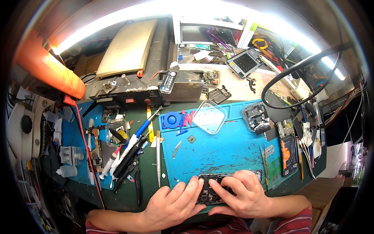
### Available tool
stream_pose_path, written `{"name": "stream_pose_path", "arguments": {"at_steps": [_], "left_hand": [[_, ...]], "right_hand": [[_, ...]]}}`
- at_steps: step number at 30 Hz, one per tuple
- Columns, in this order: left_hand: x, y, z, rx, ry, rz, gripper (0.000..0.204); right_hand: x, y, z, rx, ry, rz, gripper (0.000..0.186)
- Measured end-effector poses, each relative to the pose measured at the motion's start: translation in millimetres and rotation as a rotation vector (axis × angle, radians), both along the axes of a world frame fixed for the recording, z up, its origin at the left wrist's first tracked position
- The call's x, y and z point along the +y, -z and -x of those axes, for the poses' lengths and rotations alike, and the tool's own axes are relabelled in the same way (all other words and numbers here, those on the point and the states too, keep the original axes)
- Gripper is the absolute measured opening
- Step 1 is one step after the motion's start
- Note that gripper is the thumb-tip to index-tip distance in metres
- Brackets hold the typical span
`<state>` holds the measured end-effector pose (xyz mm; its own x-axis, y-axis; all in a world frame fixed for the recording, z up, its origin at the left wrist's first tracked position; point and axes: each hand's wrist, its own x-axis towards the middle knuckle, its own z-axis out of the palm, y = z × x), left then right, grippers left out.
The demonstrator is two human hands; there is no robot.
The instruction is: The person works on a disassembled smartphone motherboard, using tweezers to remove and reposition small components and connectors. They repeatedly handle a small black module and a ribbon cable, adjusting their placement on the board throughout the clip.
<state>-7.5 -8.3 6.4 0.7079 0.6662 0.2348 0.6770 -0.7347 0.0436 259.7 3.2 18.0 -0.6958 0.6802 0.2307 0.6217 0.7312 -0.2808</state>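
An opened smartphone (209,197), its dark inner parts showing, lies sideways at the near edge of the blue repair mat (226,156). At its left end my left hand (171,201) has a fingertip on the far edge and the thumb by the near edge. From the right, my right hand (243,195) covers much of the phone, with a bent index finger pressing on its inside and the thumb at the near side. Both hands grip the phone between fingers and thumb. Whether a small part sits under the fingertips is hidden.
Beyond the phone lie a small square chip (191,139) and a clear plastic lid (210,117). Another opened phone (287,148) with orange parts is at the right. Pliers (137,183), a metal pen-like tool (158,156) and a syringe (108,165) lie left. A black cable (290,70) loops overhead.
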Motion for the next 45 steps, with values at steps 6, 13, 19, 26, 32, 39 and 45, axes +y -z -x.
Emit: {"name": "stream_pose_path", "arguments": {"at_steps": [6, 13, 19, 26, 32, 39, 45], "left_hand": [[0.3, -0.6, 0.5, -0.019, -0.003, 0.067, 0.065], [0.8, -3.7, -1.0, -0.003, 0.0, 0.059, 0.069], [2.1, -6.1, -0.1, -0.076, -0.007, 0.165, 0.073], [2.4, -7.3, -4.4, -0.175, -0.066, 0.211, 0.065], [1.4, -11.4, -6.5, -0.208, -0.099, 0.248, 0.063], [2.3, -13.2, -6.4, -0.216, -0.107, 0.278, 0.063], [4.8, -12.1, -6.8, -0.231, -0.058, 0.278, 0.061]], "right_hand": [[-2.6, 1.5, 0.5, -0.013, 0.019, -0.008, 0.071], [-4.5, 5.4, 0.9, 0.004, 0.023, 0.001, 0.074], [-4.0, 4.2, -10.1, 0.139, 0.017, 0.028, 0.069], [-40.6, 16.8, -14.3, 0.139, -0.057, -0.131, 0.039], [-38.2, 18.7, -11.0, 0.1, -0.086, -0.179, 0.043], [-39.4, 18.2, -9.9, 0.108, -0.076, -0.077, 0.044], [-37.2, 19.6, -10.4, 0.139, -0.078, -0.006, 0.048]]}}
